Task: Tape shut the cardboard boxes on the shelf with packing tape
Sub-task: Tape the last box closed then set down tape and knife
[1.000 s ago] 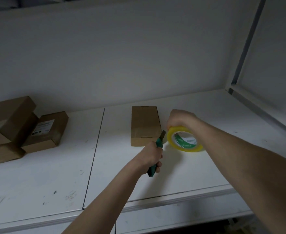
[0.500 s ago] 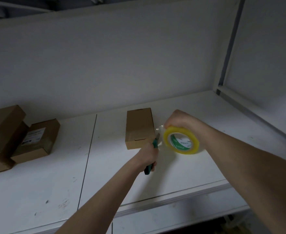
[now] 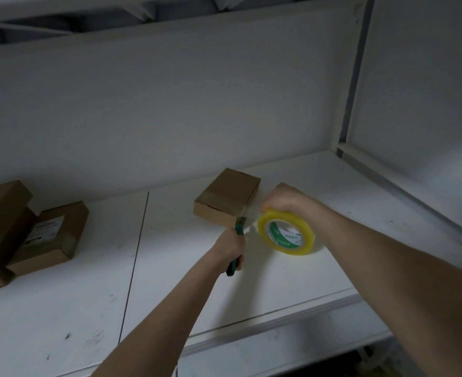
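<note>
One white shelf (image 3: 306, 281) runs under both hands and carries everything. Well off to the left of the left hand (image 3: 229, 248) sits a cluster of brown boxes (image 3: 47, 235), some stacked; whether they are taped I cannot tell. Just beyond the hands lies a single box (image 3: 229, 197), flaps down, its near right corner between them. The right hand (image 3: 281, 198) is curled over the top of the yellow roll (image 3: 287, 234), holding it on edge just right of that box. The left hand is clenched round a green cutter (image 3: 239, 229), blade end pointing up at a clear strip (image 3: 251, 219) stretched from box to roll.

By the look of it, the step in hand is severing the strip once it is laid over the box. The next move likely calls for a taut strip, a cut close to the box edge, then the loose end pressed down.

The blade is blurred, so I cannot tell whether it touches the strip. The strip's run over the lid shows only as a faint sheen. The right fingers hide behind the roll, and the leftmost boxes are cut off.
</note>
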`<state>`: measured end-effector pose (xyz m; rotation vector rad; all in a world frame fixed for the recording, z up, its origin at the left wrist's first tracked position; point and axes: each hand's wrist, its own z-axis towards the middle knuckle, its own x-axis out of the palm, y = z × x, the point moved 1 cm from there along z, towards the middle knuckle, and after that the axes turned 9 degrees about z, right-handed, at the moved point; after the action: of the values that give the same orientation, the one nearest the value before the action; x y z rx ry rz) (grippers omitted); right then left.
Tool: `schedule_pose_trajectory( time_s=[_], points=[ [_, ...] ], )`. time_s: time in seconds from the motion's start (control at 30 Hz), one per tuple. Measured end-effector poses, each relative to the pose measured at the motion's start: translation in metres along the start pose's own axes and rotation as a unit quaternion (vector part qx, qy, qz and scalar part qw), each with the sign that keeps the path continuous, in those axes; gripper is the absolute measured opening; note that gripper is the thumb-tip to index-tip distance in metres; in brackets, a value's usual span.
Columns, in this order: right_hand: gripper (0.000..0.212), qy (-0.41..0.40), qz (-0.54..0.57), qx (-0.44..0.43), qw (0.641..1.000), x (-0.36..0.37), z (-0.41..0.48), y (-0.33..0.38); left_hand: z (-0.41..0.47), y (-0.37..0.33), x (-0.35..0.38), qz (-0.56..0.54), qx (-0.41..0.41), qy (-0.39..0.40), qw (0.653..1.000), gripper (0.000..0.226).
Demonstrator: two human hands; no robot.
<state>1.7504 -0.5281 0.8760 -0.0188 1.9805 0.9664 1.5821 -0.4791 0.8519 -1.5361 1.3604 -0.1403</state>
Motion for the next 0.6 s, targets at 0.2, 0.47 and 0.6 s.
schedule_pose_trajectory(
  time_s=[0.2, 0.47, 0.6],
  points=[
    [0.028, 0.001, -0.013, 0.012, 1.0, 0.001, 0.0, 0.001, -0.008, 0.004, -0.007, 0.041, -0.003, 0.039, 0.998, 0.017],
    [0.025, -0.012, -0.007, 0.02, 1.0, 0.002, 0.002, 0.003, -0.057, 0.019, -0.062, 0.097, 0.002, 0.109, 0.989, 0.026],
    [0.028, -0.011, -0.014, 0.023, 1.0, 0.004, -0.001, 0.004, -0.056, 0.012, -0.068, 0.013, 0.045, 0.044, 0.998, 0.027]
  ],
)
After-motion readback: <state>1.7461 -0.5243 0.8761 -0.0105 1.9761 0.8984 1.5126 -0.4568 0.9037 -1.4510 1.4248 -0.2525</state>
